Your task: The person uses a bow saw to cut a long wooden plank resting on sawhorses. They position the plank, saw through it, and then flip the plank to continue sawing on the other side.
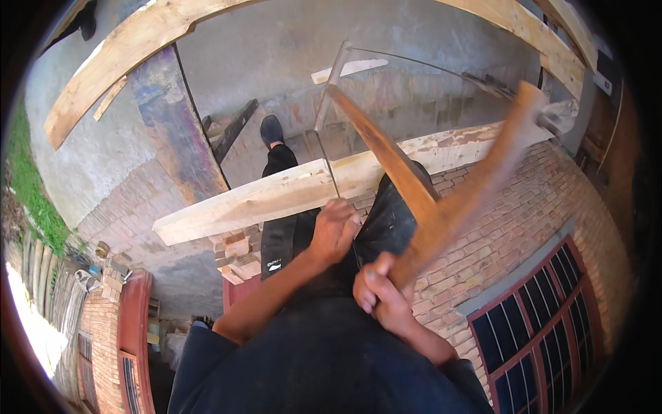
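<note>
Left hand (336,231): curled beside blade (329,165), grip unclear | Right hand (386,293): closed round near end of saw (386,152), likely for control | Plank (255,196): crossed by blade, right leg (389,214) over it, apparently bracing

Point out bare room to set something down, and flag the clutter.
Widest is the grey concrete beyond the shoe, between the painted board and the pale offcut. The plank looks bare from its left end to the saw blade. It's crowded where the left hand, right hand and wooden saw frame crowd the legs.
</note>
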A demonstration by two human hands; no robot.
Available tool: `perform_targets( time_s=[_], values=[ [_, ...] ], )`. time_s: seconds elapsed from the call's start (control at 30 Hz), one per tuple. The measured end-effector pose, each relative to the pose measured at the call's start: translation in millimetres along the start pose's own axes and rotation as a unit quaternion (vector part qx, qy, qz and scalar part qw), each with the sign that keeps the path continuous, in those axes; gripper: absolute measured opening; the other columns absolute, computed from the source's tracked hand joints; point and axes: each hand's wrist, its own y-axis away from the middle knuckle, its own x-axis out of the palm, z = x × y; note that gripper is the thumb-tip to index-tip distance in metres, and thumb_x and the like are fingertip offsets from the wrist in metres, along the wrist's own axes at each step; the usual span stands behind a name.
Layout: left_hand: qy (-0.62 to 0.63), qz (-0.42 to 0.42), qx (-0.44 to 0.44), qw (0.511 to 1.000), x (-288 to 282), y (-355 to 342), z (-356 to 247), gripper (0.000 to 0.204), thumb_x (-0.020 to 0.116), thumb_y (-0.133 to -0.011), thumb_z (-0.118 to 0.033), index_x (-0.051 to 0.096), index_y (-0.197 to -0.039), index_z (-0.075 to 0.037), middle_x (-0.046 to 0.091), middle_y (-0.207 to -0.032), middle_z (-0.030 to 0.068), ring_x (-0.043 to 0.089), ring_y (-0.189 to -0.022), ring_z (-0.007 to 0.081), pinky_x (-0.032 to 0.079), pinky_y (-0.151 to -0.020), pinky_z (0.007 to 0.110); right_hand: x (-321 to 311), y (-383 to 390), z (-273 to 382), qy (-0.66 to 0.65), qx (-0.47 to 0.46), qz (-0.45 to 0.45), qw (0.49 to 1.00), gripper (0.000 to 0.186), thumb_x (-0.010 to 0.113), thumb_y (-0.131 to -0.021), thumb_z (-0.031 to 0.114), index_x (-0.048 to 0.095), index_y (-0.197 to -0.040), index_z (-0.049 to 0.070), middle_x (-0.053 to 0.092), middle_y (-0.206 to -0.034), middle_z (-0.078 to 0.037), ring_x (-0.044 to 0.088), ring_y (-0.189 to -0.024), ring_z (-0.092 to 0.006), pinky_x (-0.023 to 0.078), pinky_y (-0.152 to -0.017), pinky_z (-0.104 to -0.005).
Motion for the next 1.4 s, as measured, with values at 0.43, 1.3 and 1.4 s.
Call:
perform_targets(
  time_s=[0.43, 1.3, 1.4],
  values=[
    [0.004, 0.0, -0.009, 1.0, 1.1, 5.2, -17.5, 0.031, 0.057, -0.103, -0.015, 0.057, -0.074, -0.002, 0.055, -0.075, 0.015, 0.056, -0.081, 0.0389, 0.045, -0.08, 0.05, 5.9, 10.1, 7.0, -0.071, -0.011, -0.015, 0.997, 0.024, 0.059, -0.106, 0.003, 0.046, -0.086, 0.006, 0.051, -0.061, -0.005, 0.044, -0.046, -0.0115, 0.038, -0.046, -0.0303],
    [0.016, -0.022, -0.002, 1.0, 2.1, 14.0, -33.1, 0.032, 0.058, -0.103, -0.013, 0.057, -0.072, -0.002, 0.059, -0.077, 0.0147, 0.056, -0.079, 0.0392, 0.045, -0.078, 0.05, 19.3, 30.9, 18.2, -0.031, -0.008, 0.004, 0.999, 0.024, 0.057, -0.108, 0.009, 0.041, -0.091, 0.011, 0.044, -0.06, -0.006, 0.037, -0.046, -0.0154, 0.038, -0.048, -0.0319],
    [0.018, 0.0, -0.001, 1.0, -6.6, -4.0, 4.2, 0.037, 0.054, -0.105, -0.013, 0.058, -0.069, -0.003, 0.06, -0.075, 0.0148, 0.057, -0.079, 0.0395, 0.045, -0.079, 0.05, 14.7, -15.7, 0.7, 0.029, -0.014, -0.025, 0.999, 0.028, 0.061, -0.108, 0.013, 0.042, -0.088, 0.011, 0.043, -0.06, -0.004, 0.04, -0.046, -0.0147, 0.037, -0.046, -0.0325]
  ],
)
